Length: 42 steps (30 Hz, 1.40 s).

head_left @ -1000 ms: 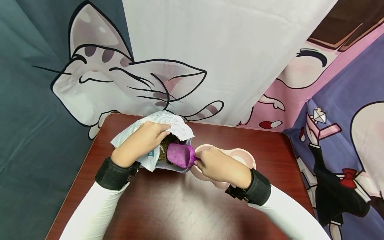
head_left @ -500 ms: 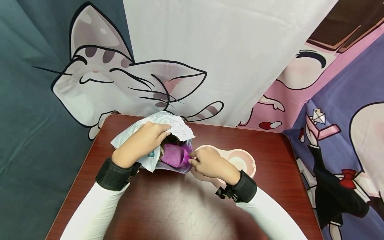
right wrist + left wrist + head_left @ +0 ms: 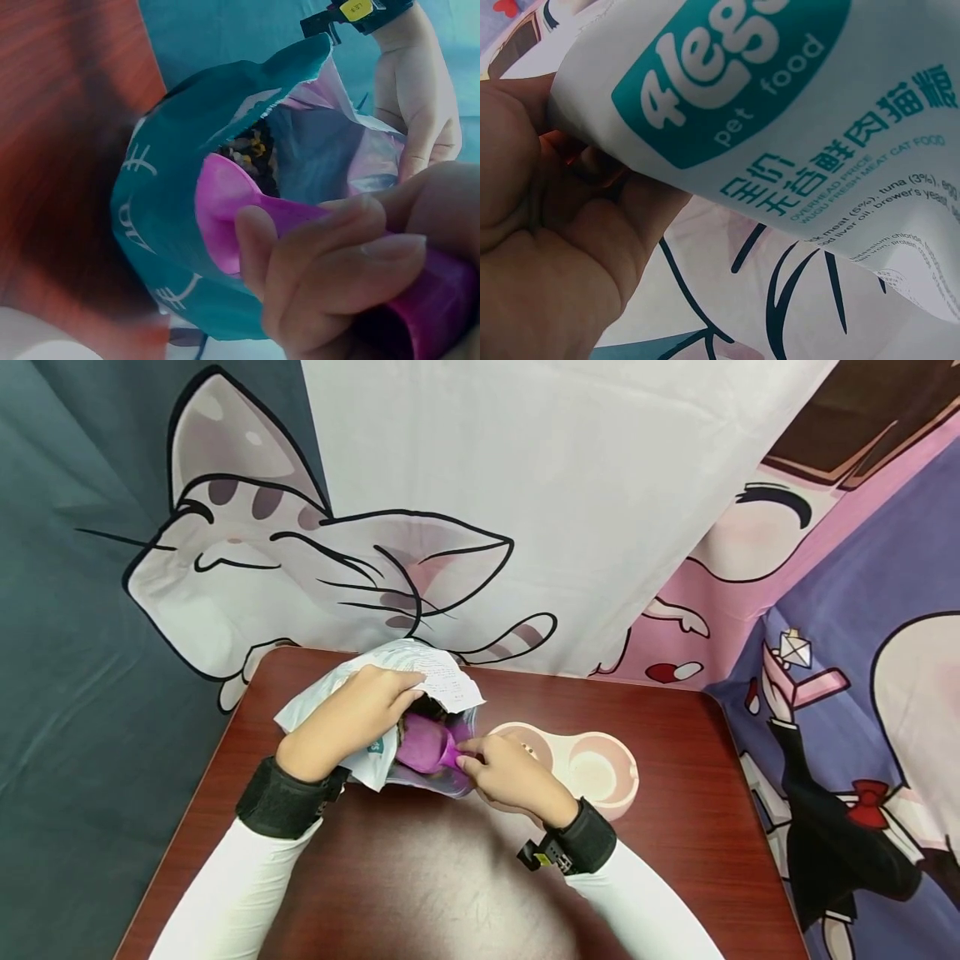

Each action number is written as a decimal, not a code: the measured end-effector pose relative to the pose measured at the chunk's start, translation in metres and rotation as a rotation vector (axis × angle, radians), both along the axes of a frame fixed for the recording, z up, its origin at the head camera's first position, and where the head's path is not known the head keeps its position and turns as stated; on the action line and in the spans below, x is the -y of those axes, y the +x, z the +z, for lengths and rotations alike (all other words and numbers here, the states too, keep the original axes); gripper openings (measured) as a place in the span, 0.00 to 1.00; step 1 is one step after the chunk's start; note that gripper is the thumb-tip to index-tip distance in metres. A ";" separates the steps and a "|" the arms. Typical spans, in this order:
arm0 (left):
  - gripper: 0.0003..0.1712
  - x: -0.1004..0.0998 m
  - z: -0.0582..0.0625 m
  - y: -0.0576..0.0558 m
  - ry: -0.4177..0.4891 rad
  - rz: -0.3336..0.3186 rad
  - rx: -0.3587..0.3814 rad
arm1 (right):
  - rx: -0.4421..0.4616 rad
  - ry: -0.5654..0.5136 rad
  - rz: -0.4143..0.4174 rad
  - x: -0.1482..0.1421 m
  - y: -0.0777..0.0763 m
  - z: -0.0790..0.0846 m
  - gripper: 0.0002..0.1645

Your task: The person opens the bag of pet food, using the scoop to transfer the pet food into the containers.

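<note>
A white and teal pet food bag (image 3: 352, 693) (image 3: 802, 127) (image 3: 161, 247) lies on the dark red table (image 3: 420, 877), its mouth facing right. My left hand (image 3: 352, 714) (image 3: 547, 247) (image 3: 420, 97) grips the bag's upper edge and holds the mouth open. My right hand (image 3: 506, 772) (image 3: 337, 277) pinches the handle of a purple scoop (image 3: 423, 747) (image 3: 225, 217), whose bowl is inside the bag's mouth. Brown kibble (image 3: 251, 154) shows inside the bag behind the scoop.
A pink double pet bowl (image 3: 592, 768) sits on the table just right of the bag, partly behind my right hand. Cartoon-printed cloth backdrops (image 3: 480, 502) hang close around the table's far and side edges. Bare tabletop stretches toward me.
My right hand has moved left and pushed the purple scoop deeper into the bag's mouth. The left hand has kept its grip on the bag.
</note>
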<state>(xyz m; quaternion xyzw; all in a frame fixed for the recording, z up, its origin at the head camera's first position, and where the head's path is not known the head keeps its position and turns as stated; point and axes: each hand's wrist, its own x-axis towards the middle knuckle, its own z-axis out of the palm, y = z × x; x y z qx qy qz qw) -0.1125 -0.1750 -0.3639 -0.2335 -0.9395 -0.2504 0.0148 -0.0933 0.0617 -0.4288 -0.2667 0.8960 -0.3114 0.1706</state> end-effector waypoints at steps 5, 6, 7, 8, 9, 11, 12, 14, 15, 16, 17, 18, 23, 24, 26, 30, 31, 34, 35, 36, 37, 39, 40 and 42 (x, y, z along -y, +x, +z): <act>0.16 0.001 0.000 0.001 0.000 0.001 0.000 | -0.016 -0.018 -0.028 0.005 0.002 -0.004 0.18; 0.16 0.001 0.000 0.001 0.001 0.001 0.000 | -0.018 -0.020 -0.032 0.006 0.002 -0.004 0.18; 0.15 0.001 0.000 0.001 0.002 0.000 -0.003 | -0.019 -0.021 -0.035 0.006 0.002 -0.005 0.18; 0.15 0.001 0.001 0.001 0.003 -0.001 -0.005 | -0.018 -0.024 -0.035 0.005 0.002 -0.005 0.17; 0.14 0.001 0.001 0.001 0.006 -0.003 -0.008 | -0.015 -0.026 -0.035 0.005 0.002 -0.006 0.17; 0.11 0.000 0.001 0.001 0.007 -0.011 -0.011 | -0.017 -0.024 -0.032 0.004 0.002 -0.006 0.18; 0.10 0.000 0.001 0.001 0.008 -0.015 -0.014 | -0.015 -0.026 -0.032 0.003 0.002 -0.007 0.18; 0.09 0.000 0.000 0.000 0.010 -0.022 -0.014 | -0.013 -0.029 -0.032 0.002 0.003 -0.008 0.18; 0.08 0.000 0.000 0.000 0.011 -0.025 -0.014 | -0.010 -0.031 -0.033 0.001 0.003 -0.009 0.18; 0.08 0.000 0.000 0.000 0.011 -0.023 -0.012 | -0.006 -0.037 -0.035 0.000 0.003 -0.010 0.18; 0.09 0.000 0.000 0.000 0.012 -0.021 -0.013 | 0.012 -0.055 -0.039 -0.002 0.004 -0.011 0.18; 0.09 0.001 0.000 0.000 0.011 -0.019 -0.015 | 0.035 -0.076 -0.043 -0.003 0.005 -0.013 0.18; 0.09 0.002 0.001 0.000 0.005 -0.018 -0.024 | 0.144 -0.188 -0.078 -0.008 0.010 -0.019 0.18; 0.09 0.002 0.000 0.000 0.005 -0.019 -0.026 | 0.158 -0.207 -0.086 -0.009 0.011 -0.021 0.18; 0.08 0.001 0.001 -0.001 0.002 -0.025 -0.032 | 0.184 -0.249 -0.107 -0.012 0.014 -0.024 0.18; 0.07 0.001 0.002 -0.001 -0.003 -0.025 -0.031 | 0.233 -0.342 -0.161 -0.019 0.023 -0.029 0.19; 0.07 0.001 0.003 -0.001 -0.003 -0.023 -0.030 | 0.240 -0.360 -0.174 -0.021 0.025 -0.030 0.19; 0.08 0.003 0.005 -0.001 -0.006 -0.016 -0.018 | 0.250 -0.405 -0.206 -0.027 0.031 -0.033 0.19; 0.08 0.003 0.006 -0.001 -0.007 -0.015 -0.015 | 0.248 -0.417 -0.212 -0.028 0.033 -0.035 0.19; 0.08 0.003 0.006 -0.001 -0.008 -0.014 -0.009 | 0.243 -0.429 -0.215 -0.029 0.034 -0.036 0.19; 0.09 0.004 0.007 -0.001 -0.009 -0.013 -0.005 | 0.238 -0.440 -0.217 -0.030 0.036 -0.037 0.19; 0.09 0.004 0.007 -0.002 -0.013 -0.015 0.005 | 0.233 -0.465 -0.218 -0.032 0.038 -0.040 0.19; 0.10 0.004 0.007 -0.002 -0.014 -0.014 0.007 | 0.231 -0.480 -0.220 -0.033 0.040 -0.043 0.20; 0.10 0.003 0.007 -0.002 -0.017 -0.013 0.012 | 0.220 -0.509 -0.223 -0.034 0.042 -0.049 0.20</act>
